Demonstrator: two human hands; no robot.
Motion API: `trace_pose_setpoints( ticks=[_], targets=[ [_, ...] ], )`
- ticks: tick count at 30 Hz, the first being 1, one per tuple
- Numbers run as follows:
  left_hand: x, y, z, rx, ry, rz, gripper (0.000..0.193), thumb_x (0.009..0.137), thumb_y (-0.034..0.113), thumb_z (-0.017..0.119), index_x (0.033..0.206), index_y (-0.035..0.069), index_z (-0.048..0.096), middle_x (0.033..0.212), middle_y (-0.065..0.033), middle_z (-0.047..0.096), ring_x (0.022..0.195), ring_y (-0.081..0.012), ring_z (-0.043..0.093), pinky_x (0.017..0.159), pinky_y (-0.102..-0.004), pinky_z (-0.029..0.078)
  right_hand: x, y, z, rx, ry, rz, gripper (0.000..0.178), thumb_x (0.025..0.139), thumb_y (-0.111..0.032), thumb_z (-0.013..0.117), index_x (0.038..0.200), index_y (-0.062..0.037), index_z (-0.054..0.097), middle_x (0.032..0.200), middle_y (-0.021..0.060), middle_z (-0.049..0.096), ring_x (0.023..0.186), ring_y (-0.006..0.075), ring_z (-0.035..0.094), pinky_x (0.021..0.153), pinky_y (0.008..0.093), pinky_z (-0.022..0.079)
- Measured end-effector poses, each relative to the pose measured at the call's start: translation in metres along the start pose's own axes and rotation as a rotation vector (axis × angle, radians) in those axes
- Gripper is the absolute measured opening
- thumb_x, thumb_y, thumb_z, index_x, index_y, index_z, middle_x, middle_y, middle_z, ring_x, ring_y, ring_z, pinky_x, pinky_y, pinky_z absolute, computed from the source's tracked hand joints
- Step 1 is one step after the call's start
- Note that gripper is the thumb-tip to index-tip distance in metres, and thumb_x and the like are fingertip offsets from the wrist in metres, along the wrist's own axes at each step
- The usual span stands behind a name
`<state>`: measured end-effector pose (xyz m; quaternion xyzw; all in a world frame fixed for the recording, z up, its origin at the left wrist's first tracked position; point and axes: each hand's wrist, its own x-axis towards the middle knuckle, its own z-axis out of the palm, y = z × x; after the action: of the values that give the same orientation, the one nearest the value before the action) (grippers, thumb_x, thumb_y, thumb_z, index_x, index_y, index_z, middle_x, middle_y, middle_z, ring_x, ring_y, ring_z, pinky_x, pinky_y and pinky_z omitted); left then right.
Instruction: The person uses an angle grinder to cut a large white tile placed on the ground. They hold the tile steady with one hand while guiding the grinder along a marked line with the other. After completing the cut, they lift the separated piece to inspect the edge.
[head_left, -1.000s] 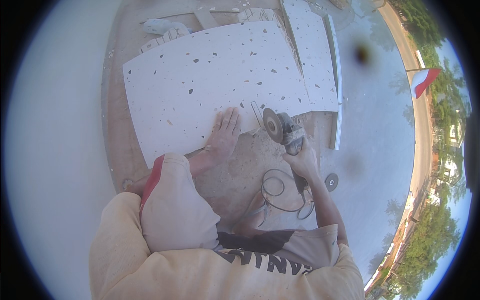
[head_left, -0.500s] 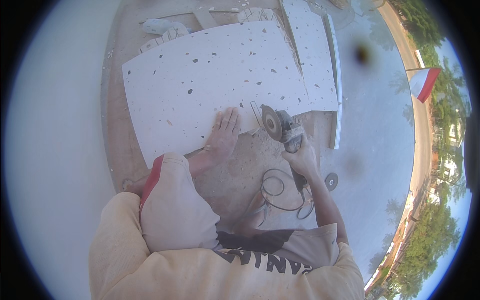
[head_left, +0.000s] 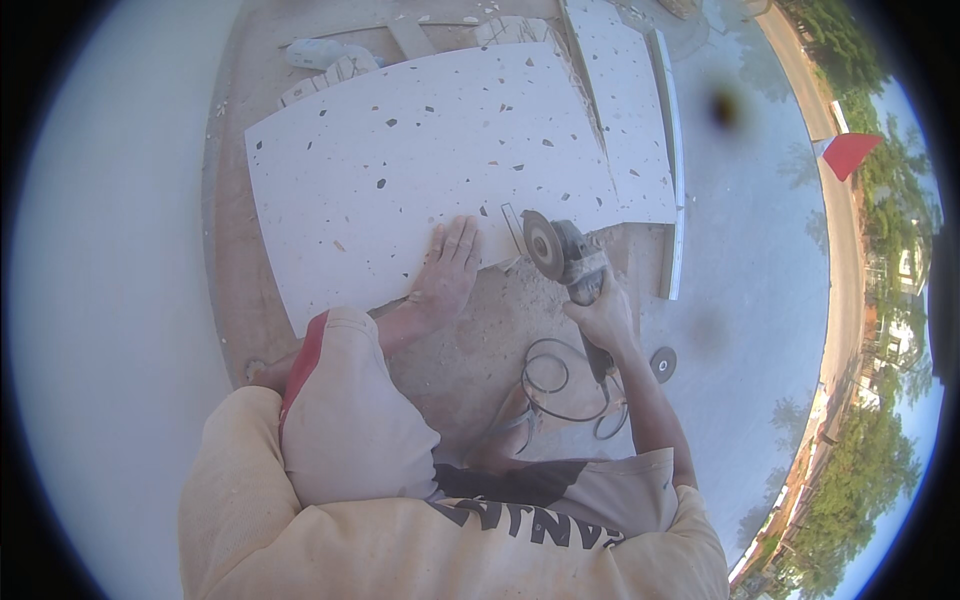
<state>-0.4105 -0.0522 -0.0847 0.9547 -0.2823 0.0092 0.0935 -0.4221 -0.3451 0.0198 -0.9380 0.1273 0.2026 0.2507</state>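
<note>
A large white tile (head_left: 350,215) with dark and brown speckles lies flat before me. My left hand (head_left: 452,262) rests palm down on its near edge, fingers stretched out. In my right hand (head_left: 608,318) is an angle grinder (head_left: 583,272), gripped round its body. The grinder's round disc (head_left: 543,244) stands at the tile's near edge, to the right of my left hand, beside a thin rectangular outline marked on the surface. Whether the disc touches the tile or spins, I cannot tell. A black cord (head_left: 560,412) trails in loops from the grinder's rear.
A narrower speckled piece (head_left: 630,120) lies along the right side, next to a long pale strip (head_left: 672,170). A spare disc (head_left: 663,364) is on the floor right of my forearm. Behind the tile are a plastic bottle (head_left: 318,53) and broken offcuts (head_left: 512,30).
My hands, the grinder and the tile hold nearly the same places. Only the red and white flag at the far right has visibly folded in the air.
</note>
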Motion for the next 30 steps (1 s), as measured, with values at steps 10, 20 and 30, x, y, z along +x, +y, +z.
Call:
trace_pose_setpoints(
  ticks=[10, 20, 30],
  targets=[
    [0.002, 0.003, -0.008, 0.028, -0.035, -0.015, 0.060, 0.103, 0.014, 0.049, 0.155, -0.013, 0.037, 0.168, -0.0300, 0.028, 0.160, -0.0434, 0.021, 0.130, -0.0601, 0.017, -0.012, 0.003, -0.001, 0.035, -0.023, 0.042, 0.077, 0.072, -0.034, 0.082, 0.134, 0.0036, 0.056, 0.113, 0.0284, 0.073, 0.110, 0.0447, 0.070, 0.094, 0.0509, 0.055],
    [0.002, 0.003, -0.011, 0.028, -0.045, -0.008, 0.063, 0.099, 0.011, 0.051, 0.156, -0.013, 0.036, 0.168, -0.0305, 0.026, 0.160, -0.0438, 0.019, 0.130, -0.0603, 0.016, -0.018, 0.006, 0.001, 0.027, -0.034, 0.077, 0.077, 0.072, -0.032, 0.080, 0.134, 0.0054, 0.056, 0.111, 0.0287, 0.074, 0.108, 0.0452, 0.071, 0.093, 0.0511, 0.055],
    [0.001, 0.002, -0.001, 0.004, -0.008, 0.005, 0.068, 0.097, 0.011, 0.049, 0.157, -0.015, 0.032, 0.169, -0.0315, 0.024, 0.160, -0.0452, 0.018, 0.131, -0.0603, 0.016, -0.012, 0.003, 0.000, 0.042, -0.031, 0.062, 0.077, 0.071, -0.032, 0.081, 0.135, 0.0035, 0.056, 0.111, 0.0288, 0.074, 0.108, 0.0452, 0.071, 0.093, 0.0515, 0.055]
  ],
)
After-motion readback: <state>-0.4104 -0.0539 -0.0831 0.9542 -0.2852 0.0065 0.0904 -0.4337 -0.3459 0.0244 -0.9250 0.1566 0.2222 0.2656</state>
